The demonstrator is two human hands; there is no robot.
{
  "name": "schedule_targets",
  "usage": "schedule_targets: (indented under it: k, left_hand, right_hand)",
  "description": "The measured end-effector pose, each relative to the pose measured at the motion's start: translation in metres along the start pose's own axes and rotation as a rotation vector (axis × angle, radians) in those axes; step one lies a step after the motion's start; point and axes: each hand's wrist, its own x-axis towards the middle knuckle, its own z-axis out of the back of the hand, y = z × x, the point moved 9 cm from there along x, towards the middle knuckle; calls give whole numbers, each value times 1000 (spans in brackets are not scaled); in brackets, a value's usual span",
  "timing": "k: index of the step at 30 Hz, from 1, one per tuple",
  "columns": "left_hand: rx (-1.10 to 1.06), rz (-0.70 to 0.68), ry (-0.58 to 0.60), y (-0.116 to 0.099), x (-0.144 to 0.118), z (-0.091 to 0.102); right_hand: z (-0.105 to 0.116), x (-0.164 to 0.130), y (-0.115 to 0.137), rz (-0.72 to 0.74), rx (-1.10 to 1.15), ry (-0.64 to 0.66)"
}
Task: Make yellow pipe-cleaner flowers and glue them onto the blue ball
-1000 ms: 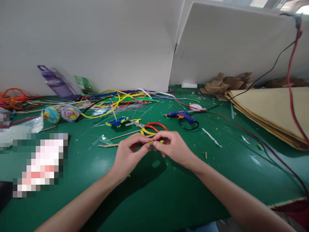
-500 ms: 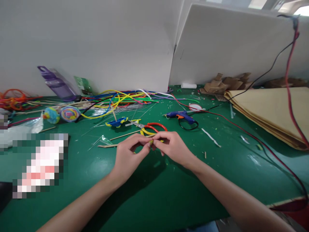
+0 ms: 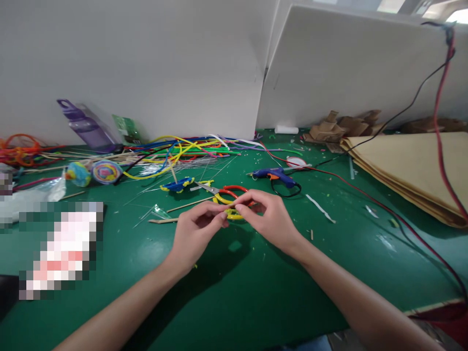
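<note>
My left hand (image 3: 195, 234) and my right hand (image 3: 266, 217) meet above the green table (image 3: 226, 292), fingertips pinched together on a small yellow pipe-cleaner piece (image 3: 234, 213). Just behind them lie scissors (image 3: 224, 192) with red and yellow handles. A blue and yellow pipe-cleaner figure (image 3: 178, 185) on a stick lies to the left of the scissors. The part of the yellow piece inside my fingers is hidden.
A pile of coloured pipe cleaners (image 3: 183, 148) lies at the back, with a purple bottle (image 3: 86, 126) at its left. A blue glue gun (image 3: 276, 175) with red and black cords sits right of centre. Brown paper sheets (image 3: 409, 165) fill the right side. White boards (image 3: 329, 68) stand behind.
Both hands have shifted slightly away from me and up, toward the scissors. More of the yellow piece now shows between the fingertips.
</note>
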Motion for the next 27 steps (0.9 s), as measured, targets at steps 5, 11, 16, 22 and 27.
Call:
schedule_targets:
  k: [5,11,16,22,27]
  left_hand:
    - [98,-10,-52,-4,-2,1]
    - [271,-127,-70,-16,-8,-1]
    - [436,-268,-76,-29,-11,-4]
    - [607,-441,-54,-38,-16,-13]
    - [618,-422,8,-33,-13,-17]
  right_hand:
    - [-2,-7,21,254,-179,-63]
    - [-11,-12,21,372,-367,-64]
    - [-14,-13,20,375,-411,-49]
    - [-17,-10,11,278,-340,-38]
    - [-14,-6,5,193,-246,-44]
